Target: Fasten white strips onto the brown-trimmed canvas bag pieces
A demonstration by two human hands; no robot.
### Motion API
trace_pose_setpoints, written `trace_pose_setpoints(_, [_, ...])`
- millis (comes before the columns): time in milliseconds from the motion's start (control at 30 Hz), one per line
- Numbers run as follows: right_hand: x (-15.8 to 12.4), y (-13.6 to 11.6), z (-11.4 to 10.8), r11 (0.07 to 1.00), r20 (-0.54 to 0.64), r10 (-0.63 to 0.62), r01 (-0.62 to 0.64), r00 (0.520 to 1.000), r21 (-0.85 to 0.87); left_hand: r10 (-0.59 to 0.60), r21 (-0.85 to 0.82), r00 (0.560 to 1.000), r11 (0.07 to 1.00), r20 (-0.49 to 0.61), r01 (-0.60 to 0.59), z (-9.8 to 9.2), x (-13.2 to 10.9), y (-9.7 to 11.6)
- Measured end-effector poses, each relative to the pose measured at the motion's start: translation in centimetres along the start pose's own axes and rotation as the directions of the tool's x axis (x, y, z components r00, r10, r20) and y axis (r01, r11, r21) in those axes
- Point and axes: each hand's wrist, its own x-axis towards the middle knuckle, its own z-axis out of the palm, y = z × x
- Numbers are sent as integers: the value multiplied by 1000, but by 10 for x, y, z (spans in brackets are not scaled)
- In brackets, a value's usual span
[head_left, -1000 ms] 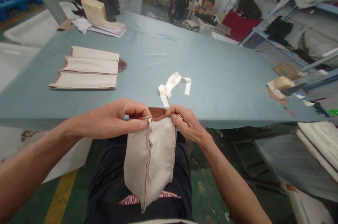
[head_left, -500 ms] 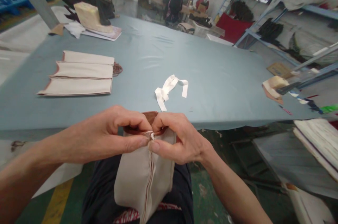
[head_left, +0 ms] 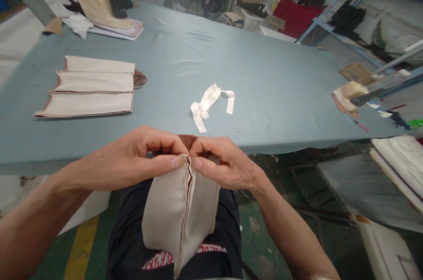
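Note:
A cream fabric bag (head_left: 172,214) with a brown-edged centre seam hangs over my lap, just in front of the table edge. My left hand (head_left: 139,156) pinches its top rim on the left of the seam, thumb and fingers closed. My right hand (head_left: 221,161) pinches the rim on the right of the seam, thumb tip almost touching the left thumb. The brown lining of the bag (head_left: 188,140) shows between my fingers at the opening.
A large grey-blue table (head_left: 257,73) stretches ahead. On it lie a stack of flat cream bags (head_left: 89,88) at the left, a white ribbon strip (head_left: 211,99) in the middle, and a foam block (head_left: 352,93) at the right edge. Shelving stands at the right; a person stands far behind.
My right hand slid left along the bag's rim until both thumbs met at the centre seam. The bag's top is now bunched between both hands.

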Motion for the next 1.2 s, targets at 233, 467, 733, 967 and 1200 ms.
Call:
trace_pose_setpoints(233, [-1,9,1,999,-22,-5,4,1000,-32,-32,-4,998,999,-53,32,6,5,-3])
trace_pose_setpoints(467, [-2,11,1,992,-26,39,-42,999,-117,-95,-125,993,988,-75,86,14,7,-5])
trace_pose_setpoints(733, [0,0,-1,968,-49,-35,22,998,-251,-77,-75,989,995,-130,67,18,2,-4])
trace_pose_setpoints(967, [2,-5,-1,956,-66,-12,-8,998,-292,-87,-72,980,995,-177,75,24,-1,-12])
trace_pose_setpoints(1200, [2,-1,1,989,-31,109,-112,994,-96,-160,-203,983,969,-87,140,21,2,-11])
